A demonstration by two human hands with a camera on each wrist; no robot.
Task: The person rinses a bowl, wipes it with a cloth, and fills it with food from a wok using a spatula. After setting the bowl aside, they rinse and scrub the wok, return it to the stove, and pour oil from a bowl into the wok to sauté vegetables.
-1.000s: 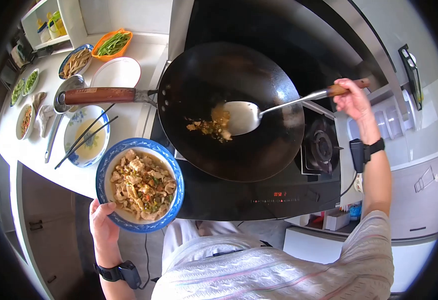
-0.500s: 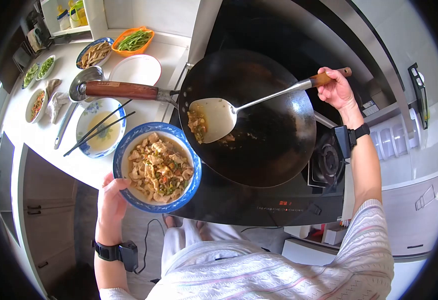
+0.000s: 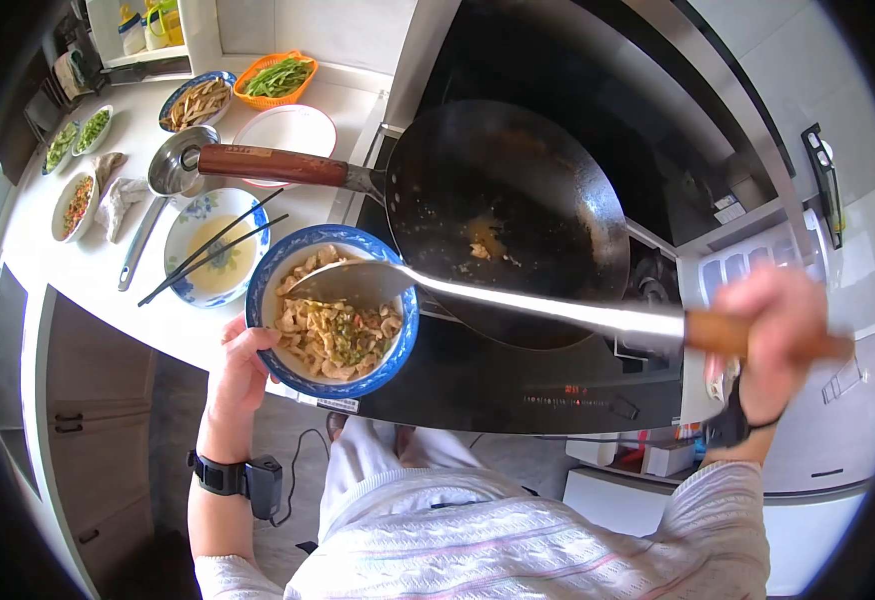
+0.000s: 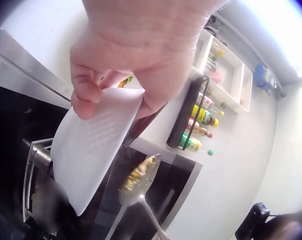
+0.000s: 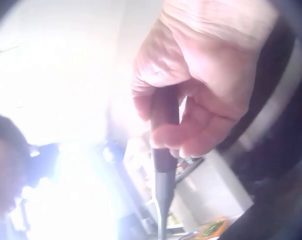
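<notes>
My left hand [image 3: 243, 372] grips the rim of a blue-rimmed bowl [image 3: 398, 352] full of stir-fried food, held just off the stove's front left corner. From below, the left wrist view shows the bowl's white underside [image 4: 91, 150] pinched in my left hand [image 4: 126, 65]. My right hand [image 3: 780, 335] grips the wooden handle of a long metal spatula [image 3: 518, 305]; its blade lies turned over the bowl. In the right wrist view my right hand [image 5: 191, 105] wraps the spatula handle [image 5: 163, 145]. The black wok [image 3: 508, 215] on the stove holds a few scraps.
The wok's wooden handle [image 3: 273, 165] juts left over the white counter [image 3: 78, 285]. There stand a bowl with chopsticks [image 3: 213, 250], a ladle [image 3: 168, 180], a white plate [image 3: 293, 128], an orange basket of greens [image 3: 276, 78] and small dishes. The stove's lit control panel [image 3: 578, 395] faces me.
The spatula swung out of the wok to lie over the bowl, food tipped off it. My right hand moved down and right, toward me. The bowl rose slightly nearer the wok.
</notes>
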